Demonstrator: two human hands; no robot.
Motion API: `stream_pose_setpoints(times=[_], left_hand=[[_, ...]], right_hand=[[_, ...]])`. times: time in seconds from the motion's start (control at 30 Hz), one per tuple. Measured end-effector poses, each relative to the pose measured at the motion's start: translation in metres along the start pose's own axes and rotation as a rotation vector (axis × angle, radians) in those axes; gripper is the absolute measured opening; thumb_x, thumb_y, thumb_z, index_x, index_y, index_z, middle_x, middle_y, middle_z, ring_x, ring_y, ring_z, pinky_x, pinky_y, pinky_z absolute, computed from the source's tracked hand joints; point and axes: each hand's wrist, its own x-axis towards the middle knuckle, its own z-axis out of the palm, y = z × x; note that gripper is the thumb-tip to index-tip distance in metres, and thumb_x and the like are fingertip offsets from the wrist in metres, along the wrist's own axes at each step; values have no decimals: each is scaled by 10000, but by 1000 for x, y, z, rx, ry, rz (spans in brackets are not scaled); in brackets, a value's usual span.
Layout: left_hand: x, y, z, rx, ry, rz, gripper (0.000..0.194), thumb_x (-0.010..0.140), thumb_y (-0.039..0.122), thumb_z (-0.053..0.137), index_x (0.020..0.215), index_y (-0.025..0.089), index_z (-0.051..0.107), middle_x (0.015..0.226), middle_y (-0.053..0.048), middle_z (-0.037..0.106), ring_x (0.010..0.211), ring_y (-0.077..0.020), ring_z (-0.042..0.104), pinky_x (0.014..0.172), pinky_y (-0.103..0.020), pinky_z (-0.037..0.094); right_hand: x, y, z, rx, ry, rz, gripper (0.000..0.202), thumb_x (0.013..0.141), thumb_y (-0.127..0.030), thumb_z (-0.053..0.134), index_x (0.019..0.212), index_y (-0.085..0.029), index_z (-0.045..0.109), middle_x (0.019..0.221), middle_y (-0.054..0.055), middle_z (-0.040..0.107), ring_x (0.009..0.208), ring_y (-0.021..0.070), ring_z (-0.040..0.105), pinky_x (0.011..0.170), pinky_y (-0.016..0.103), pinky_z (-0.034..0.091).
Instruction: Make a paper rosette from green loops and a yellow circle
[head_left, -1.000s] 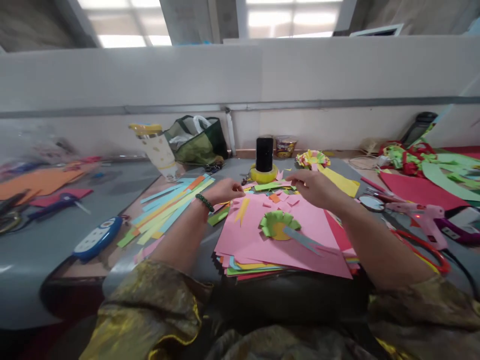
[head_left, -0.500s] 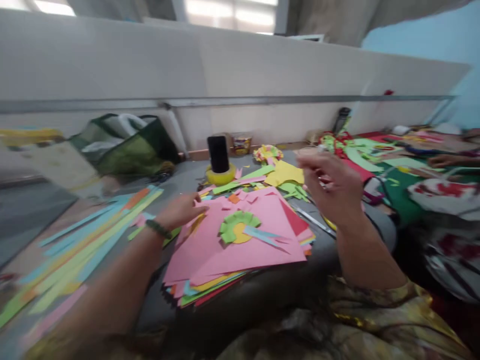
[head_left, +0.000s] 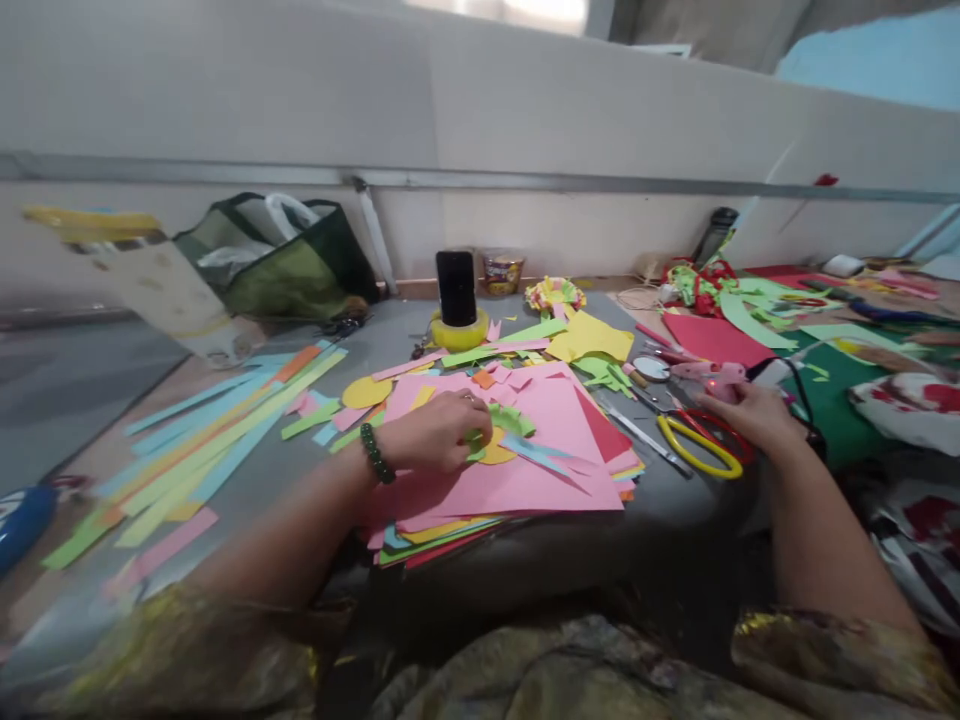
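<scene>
- My left hand [head_left: 442,432] is at the paper rosette [head_left: 517,420], with its bent fingers over the left part of the green frill; I cannot tell whether they pinch it.
- The rosette lies on the top pink sheet [head_left: 510,492], directly in front of me. Its yellow centre [head_left: 496,453] shows at the near side, and pale blue strips [head_left: 536,453] extend from it to the right.
- Under the pink sheet is a stack of coloured paper [head_left: 442,537], its edges uneven on the near side.
- My right hand [head_left: 756,415] is well apart from the left, at the pink glue gun [head_left: 716,376], where a small red light shows. My fingers overlap its near right end; how firmly they are closed on it I cannot tell.
- Near and left of the right hand lie scissors with a yellow handle [head_left: 699,447]; farther left, a narrow metallic tool [head_left: 646,436] rests beside the stack.
- A yellow paper disc [head_left: 367,392] lies at the far left of the stack, next to paper scraps. Long paper strips [head_left: 225,430] are spread farther left.
- On the far side, a dark phone [head_left: 456,288] stands upright at a yellow roll [head_left: 459,333]; a multicoloured paper flower [head_left: 555,294] sits to its right.
</scene>
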Motion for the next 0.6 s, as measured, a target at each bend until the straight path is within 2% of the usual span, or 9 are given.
stream_pose_setpoints(times=[0.13, 0.23, 0.27, 0.3, 0.33, 0.37, 0.4, 0.5, 0.6], left_hand=[[-1, -2, 1, 11, -4, 5, 231, 749, 89, 514, 802, 206, 706, 972, -72, 743, 969, -237, 640, 895, -347, 476], [-1, -5, 1, -30, -21, 1, 253, 717, 105, 537, 827, 204, 742, 1050, -79, 749, 1030, -252, 643, 944, -355, 470], [-1, -5, 1, -50, -24, -2, 262, 709, 117, 546, 845, 200, 754, 1075, -84, 745, 1040, -257, 644, 953, -359, 468], [0, -6, 1, -69, -25, -6, 268, 703, 132, 554, 861, 195, 762, 1090, -88, 741, 1040, -261, 645, 954, -364, 468], [0, -7, 0, -84, -24, -9, 273, 697, 147, 560, 869, 192, 767, 1089, -91, 738, 1032, -263, 646, 949, -368, 469], [0, -7, 0, -91, -24, -11, 275, 691, 161, 563, 870, 190, 769, 1078, -92, 735, 1019, -264, 647, 940, -373, 470], [0, -7, 0, -91, -25, -11, 274, 685, 172, 563, 865, 188, 769, 1062, -93, 733, 1005, -266, 647, 928, -377, 471], [1, -6, -1, -77, -37, -2, 273, 680, 196, 555, 852, 176, 766, 1006, -99, 726, 964, -268, 644, 887, -383, 476], [0, -6, -1, -68, -39, 5, 275, 688, 212, 548, 852, 177, 767, 1001, -100, 728, 953, -262, 643, 885, -380, 480]], right_hand=[[-3, -26, -22, -17, -62, 137, 406, 697, -486, 721, 448, -323, 446, 403, 32, 415, 512, 282, 560, 564, 494, 500], [-41, -59, -49, 13, -38, 88, 398, 733, -568, 667, 480, -308, 503, 471, 67, 495, 643, 340, 649, 651, 563, 575], [-60, -72, -56, 67, -84, -23, 360, 747, -593, 657, 551, -297, 595, 600, 108, 623, 775, 371, 695, 724, 577, 597], [-80, -86, -61, 133, -135, -168, 325, 765, -607, 645, 702, -293, 703, 818, 131, 733, 942, 387, 710, 817, 577, 605], [-100, -101, -63, 197, -246, -296, 341, 812, -587, 632, 940, -303, 770, 1061, 118, 759, 1125, 373, 681, 930, 549, 594], [-118, -114, -61, 262, -364, -378, 401, 880, -563, 578, 1157, -326, 746, 1200, 93, 740, 1225, 341, 646, 984, 513, 586], [-133, -126, -57, 310, -489, -422, 428, 933, -535, 522, 1276, -349, 698, 1258, 70, 725, 1264, 313, 630, 1007, 483, 583], [-157, -151, -35, 318, -703, -485, 457, 985, -499, 476, 1363, -315, 654, 1323, 67, 702, 1272, 299, 629, 1028, 433, 563], [-158, -164, -14, 276, -768, -509, 466, 995, -478, 483, 1380, -268, 639, 1350, 88, 686, 1267, 287, 629, 1074, 432, 513]])
